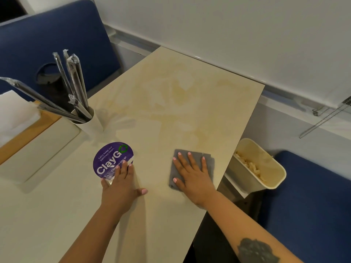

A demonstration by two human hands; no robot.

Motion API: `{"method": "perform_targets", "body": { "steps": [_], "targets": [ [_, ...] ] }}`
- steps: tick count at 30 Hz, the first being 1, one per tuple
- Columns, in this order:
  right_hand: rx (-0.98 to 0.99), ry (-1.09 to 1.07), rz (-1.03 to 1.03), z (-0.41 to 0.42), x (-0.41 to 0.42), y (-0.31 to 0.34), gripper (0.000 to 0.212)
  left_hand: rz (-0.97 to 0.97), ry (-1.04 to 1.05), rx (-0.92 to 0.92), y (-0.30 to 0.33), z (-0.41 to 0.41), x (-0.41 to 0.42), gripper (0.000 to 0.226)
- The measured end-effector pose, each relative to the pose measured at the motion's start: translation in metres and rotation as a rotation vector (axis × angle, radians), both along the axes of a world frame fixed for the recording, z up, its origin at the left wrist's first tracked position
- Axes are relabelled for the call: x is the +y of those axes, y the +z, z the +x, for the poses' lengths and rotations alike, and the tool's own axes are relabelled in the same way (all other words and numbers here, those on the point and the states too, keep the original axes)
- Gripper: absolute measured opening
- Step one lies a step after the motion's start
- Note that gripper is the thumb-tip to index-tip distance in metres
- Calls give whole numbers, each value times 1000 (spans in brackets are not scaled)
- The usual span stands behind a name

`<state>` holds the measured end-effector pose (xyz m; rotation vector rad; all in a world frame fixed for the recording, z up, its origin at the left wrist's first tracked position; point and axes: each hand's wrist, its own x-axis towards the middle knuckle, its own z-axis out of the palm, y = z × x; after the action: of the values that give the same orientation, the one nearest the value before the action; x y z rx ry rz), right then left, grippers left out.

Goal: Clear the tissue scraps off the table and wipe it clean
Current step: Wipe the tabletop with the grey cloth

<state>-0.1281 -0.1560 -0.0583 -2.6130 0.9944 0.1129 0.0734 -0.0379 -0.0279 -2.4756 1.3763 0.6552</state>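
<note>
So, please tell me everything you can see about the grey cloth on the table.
The grey cloth is a small, roughly square piece of thin, soft-looking fabric, plain dark grey. It lies flat on the beige table, close to its right edge, beside the white bin hanging there. The right hand rests on it, fingers straight and spread, covering most of its middle; only the borders and corners show. Nothing else touches it.
</note>
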Motion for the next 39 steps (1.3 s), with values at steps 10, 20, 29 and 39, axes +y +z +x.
{"method": "perform_targets", "body": {
  "steps": [10,20,29,39],
  "targets": [
    [-28,173,-21,3,-9,-2,63,41,28,35,9,-2,-3,96],
    [-29,338,-20,51,-6,-4,57,26,27,60,16,12,-10,59],
    [-8,278,-41,112,-29,-6,60,-233,152,86,26,28,-17,39],
    [32,194,-39,135,-64,-3,64,-450,290,-15,15,52,-40,38]
  ]
}}
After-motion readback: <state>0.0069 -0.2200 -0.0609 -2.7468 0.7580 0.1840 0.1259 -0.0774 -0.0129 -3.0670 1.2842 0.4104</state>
